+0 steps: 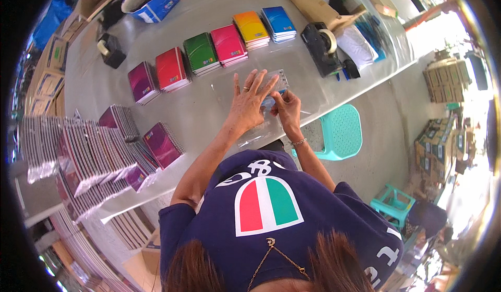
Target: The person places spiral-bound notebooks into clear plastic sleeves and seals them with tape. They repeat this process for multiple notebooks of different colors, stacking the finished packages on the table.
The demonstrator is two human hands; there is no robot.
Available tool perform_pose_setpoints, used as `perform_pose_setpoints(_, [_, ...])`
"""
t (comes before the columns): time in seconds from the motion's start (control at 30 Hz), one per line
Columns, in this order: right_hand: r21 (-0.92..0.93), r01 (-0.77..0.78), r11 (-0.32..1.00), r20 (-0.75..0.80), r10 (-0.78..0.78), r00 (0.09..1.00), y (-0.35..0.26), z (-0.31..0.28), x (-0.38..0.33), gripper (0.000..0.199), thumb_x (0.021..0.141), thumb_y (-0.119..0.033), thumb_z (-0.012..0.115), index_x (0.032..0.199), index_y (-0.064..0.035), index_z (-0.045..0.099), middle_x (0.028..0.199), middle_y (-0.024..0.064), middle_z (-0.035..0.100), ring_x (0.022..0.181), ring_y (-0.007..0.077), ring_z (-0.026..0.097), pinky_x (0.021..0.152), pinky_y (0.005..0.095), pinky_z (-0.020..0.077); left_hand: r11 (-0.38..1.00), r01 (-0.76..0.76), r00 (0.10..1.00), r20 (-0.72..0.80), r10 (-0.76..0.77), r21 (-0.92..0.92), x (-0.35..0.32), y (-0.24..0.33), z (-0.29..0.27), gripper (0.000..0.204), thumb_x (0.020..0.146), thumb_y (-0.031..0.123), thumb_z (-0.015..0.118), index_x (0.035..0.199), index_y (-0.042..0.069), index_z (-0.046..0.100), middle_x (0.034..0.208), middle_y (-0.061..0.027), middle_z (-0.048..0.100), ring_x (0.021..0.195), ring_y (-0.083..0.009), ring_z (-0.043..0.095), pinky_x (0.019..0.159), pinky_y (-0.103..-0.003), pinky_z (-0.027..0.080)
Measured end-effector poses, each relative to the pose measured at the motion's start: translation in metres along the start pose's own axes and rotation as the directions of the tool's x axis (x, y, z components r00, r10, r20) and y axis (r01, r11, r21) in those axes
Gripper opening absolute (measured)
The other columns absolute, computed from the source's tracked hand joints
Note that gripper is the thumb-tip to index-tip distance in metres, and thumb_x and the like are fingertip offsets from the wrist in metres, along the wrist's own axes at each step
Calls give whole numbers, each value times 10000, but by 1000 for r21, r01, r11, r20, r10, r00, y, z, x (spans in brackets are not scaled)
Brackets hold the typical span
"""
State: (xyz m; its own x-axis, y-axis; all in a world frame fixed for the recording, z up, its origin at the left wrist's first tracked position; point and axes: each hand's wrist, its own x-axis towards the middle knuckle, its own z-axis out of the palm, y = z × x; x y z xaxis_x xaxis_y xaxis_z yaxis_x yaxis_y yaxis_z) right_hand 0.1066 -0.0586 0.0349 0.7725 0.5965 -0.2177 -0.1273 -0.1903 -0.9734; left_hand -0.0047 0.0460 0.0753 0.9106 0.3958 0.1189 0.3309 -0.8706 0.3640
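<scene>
My left hand (pixel 247 104) lies with fingers spread over a small packet in clear plastic (pixel 283 81), pressing on its top. The packet shows grey and some blue; most of it is under my hands, so I cannot tell its contents. At its near right side my right hand (pixel 287 110) is closed in a pinch, thumb against forefinger; what sits between them is too small to make out. Beyond my hands stands a row of spiral notebook stacks: purple (pixel 143 82), red (pixel 171 68), green (pixel 200 53), pink (pixel 228 44), yellow (pixel 251 29) and blue (pixel 278 24).
Plastic-wrapped notebook piles (pixel 99 148) and a loose purple notebook (pixel 163 145) lie at left. Tape dispensers stand at right (pixel 319 49) and far left (pixel 111 51). A blue box (pixel 151 2) and an open carton (pixel 318 5) are at the back. A turquoise stool (pixel 342 132) stands beyond the table's edge.
</scene>
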Motion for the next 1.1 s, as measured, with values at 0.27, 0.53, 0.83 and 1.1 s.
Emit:
perform_pose_setpoints(0.27, [-582, 320, 748, 39, -367, 929, 84, -50, 19, 309, 830, -217, 727, 647, -22, 574, 554, 78, 546, 534, 112, 466, 486, 344, 388, 980, -68, 988, -149, 40, -185, 8, 3, 19, 789, 786, 295, 734, 1469, 166, 361, 1387, -119, 464, 1329, -325, 406, 1092, -639, 200])
perform_pose_setpoints(0.53, [123, -569, 813, 510, 440, 739, -1, -54, 46, 380, 997, -436, 516, 1142, -84, 522, 895, 58, 574, 738, 180, 577, 707, 335, 497, 979, 138, 950, -260, -174, -151, -14, 15, -7, 611, 708, 138, 709, 1285, 121, 509, 1264, -98, 528, 1235, -268, 490, 1087, -525, 264])
perform_pose_setpoints(0.83, [-80, 12, 997, 889, 66, 454, -45, 47, 9, 273, 996, -270, 552, 1130, -34, 589, 947, 50, 605, 815, 109, 590, 733, 267, 484, 837, 544, 534, -742, -405, -65, -160, 1, -69, 473, 710, 78, 700, 1161, 139, 568, 1274, -73, 541, 1274, -295, 459, 1081, -497, 319])
perform_pose_setpoints(1.1, [-66, 642, 764, 923, -198, 330, -15, 42, -2, 152, 930, -109, 607, 1025, 10, 600, 893, 124, 637, 745, 227, 638, 690, 331, 501, 614, 780, 395, -664, -635, -124, -248, -51, -9, 474, 718, 61, 757, 1133, 110, 534, 1407, -73, 462, 1447, -323, 247, 1178, -570, 148])
